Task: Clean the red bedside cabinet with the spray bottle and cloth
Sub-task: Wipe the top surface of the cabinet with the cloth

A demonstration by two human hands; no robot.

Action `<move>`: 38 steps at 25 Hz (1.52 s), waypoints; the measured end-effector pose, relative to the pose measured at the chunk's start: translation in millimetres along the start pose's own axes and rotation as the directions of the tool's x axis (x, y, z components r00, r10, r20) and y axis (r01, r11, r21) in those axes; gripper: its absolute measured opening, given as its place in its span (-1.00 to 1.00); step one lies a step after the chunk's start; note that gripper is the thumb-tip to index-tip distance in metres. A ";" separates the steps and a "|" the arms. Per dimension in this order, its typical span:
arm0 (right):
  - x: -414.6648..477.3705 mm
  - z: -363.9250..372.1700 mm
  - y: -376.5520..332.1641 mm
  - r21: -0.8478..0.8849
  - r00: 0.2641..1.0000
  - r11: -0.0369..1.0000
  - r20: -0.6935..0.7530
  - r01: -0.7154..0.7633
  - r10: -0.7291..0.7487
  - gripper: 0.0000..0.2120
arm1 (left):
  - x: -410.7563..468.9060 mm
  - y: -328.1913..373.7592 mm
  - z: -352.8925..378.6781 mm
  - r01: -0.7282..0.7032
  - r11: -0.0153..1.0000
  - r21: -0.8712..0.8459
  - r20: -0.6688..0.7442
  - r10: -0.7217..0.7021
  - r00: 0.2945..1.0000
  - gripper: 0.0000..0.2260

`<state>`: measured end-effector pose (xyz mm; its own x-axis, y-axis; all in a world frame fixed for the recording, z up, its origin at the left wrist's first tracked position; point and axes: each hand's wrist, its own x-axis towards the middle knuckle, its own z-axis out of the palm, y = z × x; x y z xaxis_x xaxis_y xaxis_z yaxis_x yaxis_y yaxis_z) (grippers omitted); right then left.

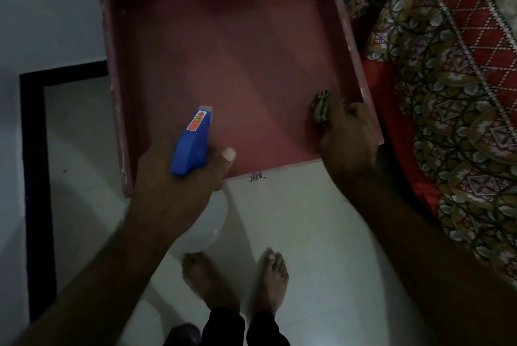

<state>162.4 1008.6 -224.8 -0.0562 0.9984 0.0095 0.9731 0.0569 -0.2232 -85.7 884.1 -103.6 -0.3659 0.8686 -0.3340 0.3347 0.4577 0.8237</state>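
The red drawer (237,66) of the cabinet is seen from above, open, with its flat bottom and four low walls visible. Its paint is chipped white along the left wall. A small metal handle (256,177) is fixed at the middle of the drawer's near wall.

Inside the drawer, at the near right corner, a striped cloth (321,106) is grasped by the right hand (349,135). It is held against the bottom, just beside the right wall, and the fingers are curled over it.

Above the near left part of the drawer, the spray bottle (193,144) is gripped by the left hand (173,186). The hand is closed around the neck under the blue head, and the nozzle is pointed toward the drawer's far side. The pale body of the bottle hangs below the hand, in front of the near wall.

To the right of the drawer, a patterned red bed cover (447,94) is seen. In front of the drawer, two bare feet (272,275) are placed on the pale floor (307,219). To the left of the drawer, a black strip (36,177) is laid along the floor.
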 end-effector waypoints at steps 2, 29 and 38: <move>-4.1 -3.7 -9.7 0.019 1.000 1.000 -0.010 -0.019 0.019 -0.42 | 0.9 3.8 5.8 0.007 0.999 -0.035 0.004 -0.007 1.000 -0.75; 59.0 7.9 -51.2 0.001 0.993 1.000 -0.111 -0.026 0.026 -0.47 | 90.6 69.5 3.8 -0.012 0.999 -0.052 0.119 0.018 0.993 -0.75; 143.0 13.4 -78.2 -0.082 0.999 0.997 0.030 -0.011 0.014 -0.32 | 129.9 82.5 -9.7 -0.029 1.000 -0.011 0.112 0.030 0.993 -0.80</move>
<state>75.2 1146.9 -219.0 -0.0496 0.9985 -0.0226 0.9888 0.0459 -0.1421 -114.0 1032.8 -74.6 -0.2565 0.8977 -0.3581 0.3358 0.4302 0.8379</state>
